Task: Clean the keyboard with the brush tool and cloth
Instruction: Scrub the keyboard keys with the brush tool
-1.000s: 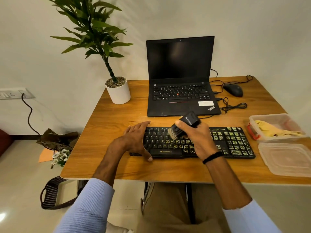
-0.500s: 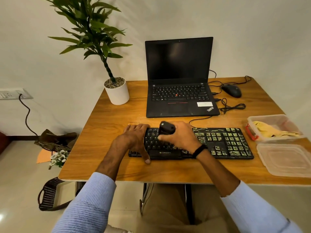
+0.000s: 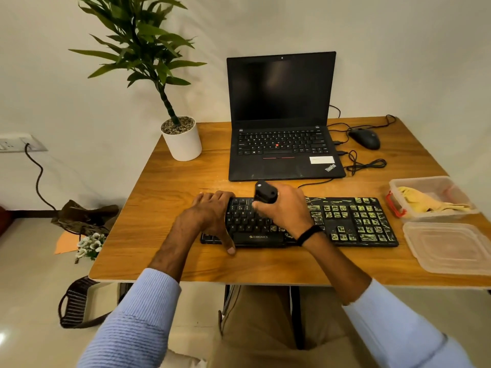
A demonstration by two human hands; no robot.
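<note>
Right hand grips the brush over my keyboard, left hand flat on it; wooden desk, yellow cloth in the tub mid-right.

Wooden desk, white wall, pale floor

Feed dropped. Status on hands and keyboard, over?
Right hand grips brush tool over left-side keys. Left hand rests on keyboard, left end. Right-side keys grimy. Cloth in open container.
</note>
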